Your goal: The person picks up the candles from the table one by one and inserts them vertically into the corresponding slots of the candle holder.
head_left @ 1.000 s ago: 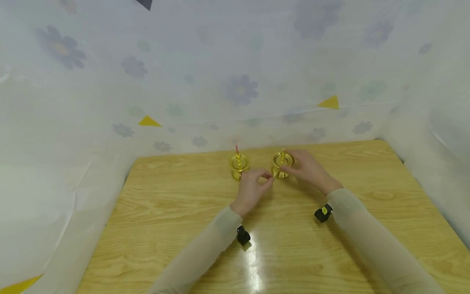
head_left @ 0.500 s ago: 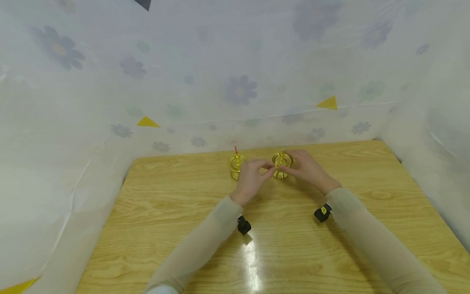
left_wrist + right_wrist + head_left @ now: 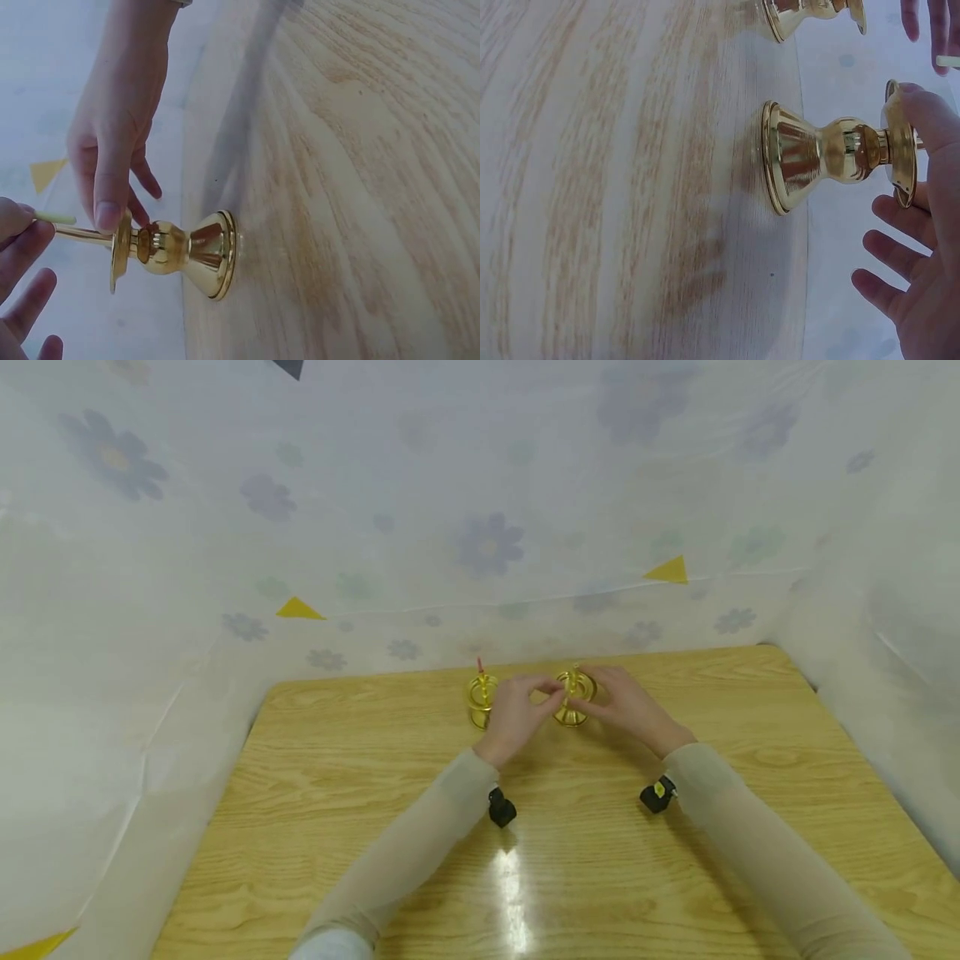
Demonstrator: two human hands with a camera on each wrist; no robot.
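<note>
No readable text or labels anywhere

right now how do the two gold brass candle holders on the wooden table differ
The left gold brass candle holder carries a red-tipped candle; the right gold brass candle holder has a pale candle just at its top. The left one stands untouched; the right hand steadies the right one's drip plate while the left hand pinches the pale candle. Both stand upright and look the same shape.
</note>
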